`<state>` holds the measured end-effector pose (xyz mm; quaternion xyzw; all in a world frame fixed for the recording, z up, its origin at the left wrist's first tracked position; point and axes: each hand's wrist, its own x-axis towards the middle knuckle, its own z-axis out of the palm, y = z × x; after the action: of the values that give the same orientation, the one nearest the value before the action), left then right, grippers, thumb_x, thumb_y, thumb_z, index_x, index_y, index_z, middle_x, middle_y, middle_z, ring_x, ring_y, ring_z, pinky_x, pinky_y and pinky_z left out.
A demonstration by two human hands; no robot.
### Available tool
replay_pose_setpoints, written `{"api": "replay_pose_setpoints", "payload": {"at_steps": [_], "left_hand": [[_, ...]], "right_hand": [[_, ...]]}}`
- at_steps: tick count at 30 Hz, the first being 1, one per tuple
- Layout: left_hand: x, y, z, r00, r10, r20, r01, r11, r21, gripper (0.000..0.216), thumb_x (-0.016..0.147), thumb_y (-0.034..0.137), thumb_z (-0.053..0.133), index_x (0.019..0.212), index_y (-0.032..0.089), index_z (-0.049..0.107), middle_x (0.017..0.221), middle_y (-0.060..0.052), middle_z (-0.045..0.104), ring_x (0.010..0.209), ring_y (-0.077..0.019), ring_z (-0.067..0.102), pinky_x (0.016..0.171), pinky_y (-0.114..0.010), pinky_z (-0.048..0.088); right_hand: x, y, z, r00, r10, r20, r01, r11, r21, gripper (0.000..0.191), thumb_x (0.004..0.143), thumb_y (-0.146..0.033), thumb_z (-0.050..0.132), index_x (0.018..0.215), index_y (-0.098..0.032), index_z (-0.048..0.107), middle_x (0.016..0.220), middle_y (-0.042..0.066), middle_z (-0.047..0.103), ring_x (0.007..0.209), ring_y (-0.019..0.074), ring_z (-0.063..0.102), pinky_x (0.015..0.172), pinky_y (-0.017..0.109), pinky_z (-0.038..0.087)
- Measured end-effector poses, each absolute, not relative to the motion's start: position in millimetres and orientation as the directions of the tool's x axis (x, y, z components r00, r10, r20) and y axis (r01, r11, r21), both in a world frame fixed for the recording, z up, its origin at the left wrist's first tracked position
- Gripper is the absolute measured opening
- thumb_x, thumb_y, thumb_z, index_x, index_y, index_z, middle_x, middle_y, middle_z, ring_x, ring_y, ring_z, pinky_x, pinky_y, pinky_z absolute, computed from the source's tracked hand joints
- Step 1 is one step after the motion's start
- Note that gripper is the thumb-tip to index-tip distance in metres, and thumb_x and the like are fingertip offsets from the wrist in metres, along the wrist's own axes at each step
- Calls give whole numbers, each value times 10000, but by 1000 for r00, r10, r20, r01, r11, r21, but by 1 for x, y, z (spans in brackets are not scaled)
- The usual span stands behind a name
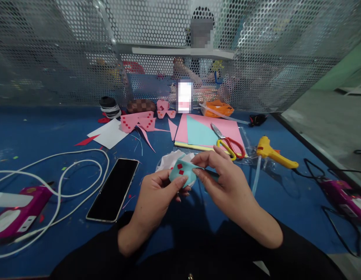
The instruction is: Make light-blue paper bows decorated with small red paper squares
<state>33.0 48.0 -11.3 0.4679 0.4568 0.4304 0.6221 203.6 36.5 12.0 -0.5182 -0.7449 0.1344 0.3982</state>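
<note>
We hold a small folded piece of light blue paper [173, 179] between our two hands, just above the table [66, 134]. Our left grip [154, 196] pinches its lower left part, the thumb lying flat just below two red squares [180, 166] on its face. Our right grip [225, 181] pinches the right edge between thumb and forefinger. Just beyond the left grip we have some crumpled white material [167, 161], partly hidden by the paper.

Beyond the right grip lie scissors [222, 135] with one red and one yellow handle (their blades rest on a stack of pink and blue sheets [192, 130]). To the right of that grip we see a yellow glue gun [275, 153] on its side, and farther right a purple device [340, 194] with black cords.

Near the left grip, on its left, we find a phone [113, 190] with a dark screen; farther left a white cable [60, 190] loops over another purple device [40, 200]. Well beyond the left grip stands a pink paper shape [145, 120] with red squares, near a checkered pouch [141, 105].
</note>
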Motion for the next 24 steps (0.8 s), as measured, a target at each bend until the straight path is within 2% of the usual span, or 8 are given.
{"api": "replay_pose_setpoints", "payload": {"at_steps": [6, 14, 20, 24], "left_hand": [[34, 48, -9, 227, 954, -194, -117, 225, 967, 207, 789, 372, 758, 752, 169, 769, 699, -58, 749, 597, -146, 686, 467, -179, 486], [32, 49, -13, 224, 960, -170, -95, 195, 976, 186, 781, 343, 771, 716, 171, 752, 610, -21, 707, 548, -112, 632, 462, -164, 468], [34, 48, -10, 244, 954, -176, -147, 216, 965, 324, 849, 456, 692, 725, 164, 757, 683, -61, 741, 591, -148, 689, 455, -181, 470], [34, 48, -10, 222, 956, -194, -104, 221, 970, 209, 786, 372, 761, 731, 170, 760, 662, -56, 734, 587, -149, 677, 453, -181, 467]], "right_hand": [[205, 38, 13, -123, 880, 458, 676, 412, -611, 150, 887, -124, 544, 987, -235, 556, 860, -44, 691, 837, 130, 678, 1162, 470, 271], [202, 36, 12, -154, 887, 435, 660, 420, -622, 114, 897, -137, 536, 974, -215, 567, 829, -43, 683, 811, 122, 674, 1163, 467, 267], [205, 37, 15, -122, 885, 450, 669, 408, -621, 125, 893, -139, 542, 985, -220, 566, 849, -34, 690, 808, 128, 674, 1159, 491, 275], [205, 38, 15, -130, 886, 445, 671, 409, -618, 132, 888, -133, 538, 976, -230, 556, 852, -33, 692, 812, 135, 677, 1155, 507, 281]]}}
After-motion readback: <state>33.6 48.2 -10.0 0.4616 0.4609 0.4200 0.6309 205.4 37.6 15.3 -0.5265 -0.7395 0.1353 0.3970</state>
